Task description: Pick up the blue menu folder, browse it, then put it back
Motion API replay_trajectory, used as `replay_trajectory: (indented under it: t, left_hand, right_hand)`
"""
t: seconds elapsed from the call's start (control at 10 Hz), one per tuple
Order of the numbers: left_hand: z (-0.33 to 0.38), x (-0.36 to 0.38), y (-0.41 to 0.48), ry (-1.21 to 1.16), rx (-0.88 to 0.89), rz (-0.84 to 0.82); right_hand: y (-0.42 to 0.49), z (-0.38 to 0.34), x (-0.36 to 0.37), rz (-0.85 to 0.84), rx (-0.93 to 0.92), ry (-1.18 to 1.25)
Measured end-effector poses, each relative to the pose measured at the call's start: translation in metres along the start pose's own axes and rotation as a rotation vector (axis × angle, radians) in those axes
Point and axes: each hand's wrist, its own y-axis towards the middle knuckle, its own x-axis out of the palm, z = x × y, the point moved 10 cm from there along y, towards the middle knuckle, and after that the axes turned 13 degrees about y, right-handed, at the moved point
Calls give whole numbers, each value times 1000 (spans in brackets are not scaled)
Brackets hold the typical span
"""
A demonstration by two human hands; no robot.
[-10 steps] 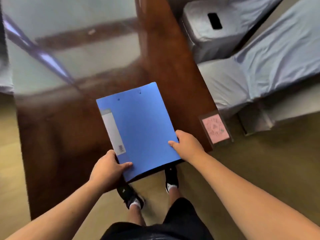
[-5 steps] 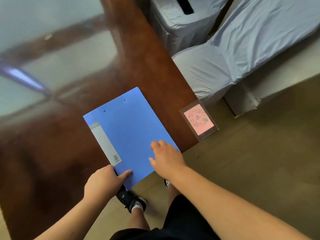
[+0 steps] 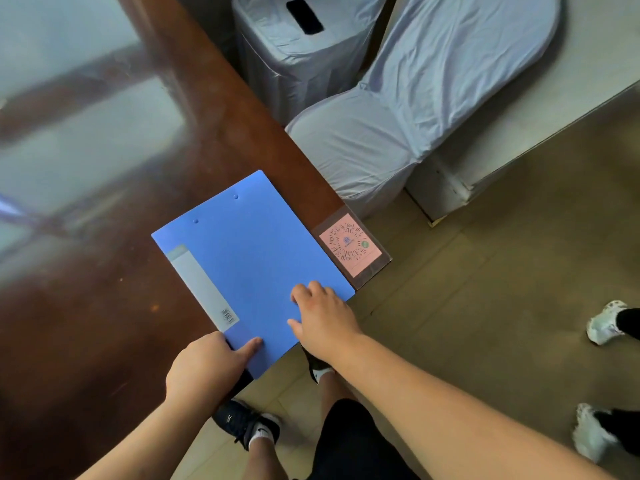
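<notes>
Gripping the closed blue menu folder (image 3: 256, 268) at its near corner, our left hand (image 3: 204, 368) pinches while our right hand (image 3: 322, 317) rests flat on it; it lies on the wooden table (image 3: 104, 323), overhanging the edge. Whether browsing is done, we cannot tell.

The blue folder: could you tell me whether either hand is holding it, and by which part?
The left hand pinches the blue folder at its near corner; the right hand lies flat on the cover.

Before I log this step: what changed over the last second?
The right hand left the blue folder's right edge and now lies flat on its cover. The folder sits nearer the pink QR card. The left hand stays pinching the near corner; the folder stays closed.
</notes>
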Motion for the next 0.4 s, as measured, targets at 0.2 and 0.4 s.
replay_trajectory:
  t: [0.2, 0.4]
  left_hand:
    - [4, 4, -2, -32, 1, -13]
    - [-17, -18, -2, -31, -66, 49]
  right_hand:
    - [2, 2, -5, -10, -28, 3]
    - [5, -4, -4, -50, 20, -79]
